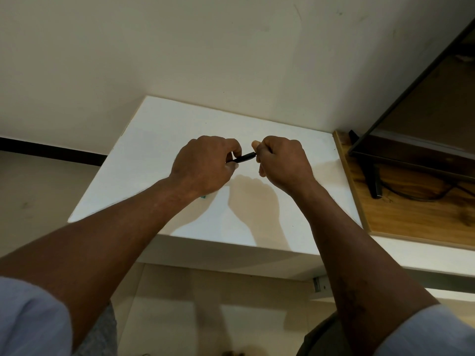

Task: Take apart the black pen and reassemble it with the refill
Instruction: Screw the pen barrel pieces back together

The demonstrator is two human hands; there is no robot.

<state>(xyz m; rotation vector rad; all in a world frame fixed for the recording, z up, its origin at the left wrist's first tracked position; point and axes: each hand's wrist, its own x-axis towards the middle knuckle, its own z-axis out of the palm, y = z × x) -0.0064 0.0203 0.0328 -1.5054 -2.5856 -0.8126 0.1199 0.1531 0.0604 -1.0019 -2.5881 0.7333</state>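
Note:
A black pen [243, 158] is held level in the air above the white table [144, 155], between my two hands. My left hand [205, 163] grips its left end with curled fingers. My right hand [281, 161] pinches its right end, fingers curled and thumb up. Only the short middle stretch of the pen shows; both ends are hidden inside my hands. No refill is in sight. A small greenish thing [203, 197] peeks out from under my left wrist on the table; I cannot tell what it is.
A wooden board [411, 217] lies to the right of the white table, with a dark monitor [421, 124] on its stand and a black cable. A pale wall rises behind. The table's front edge runs below my forearms.

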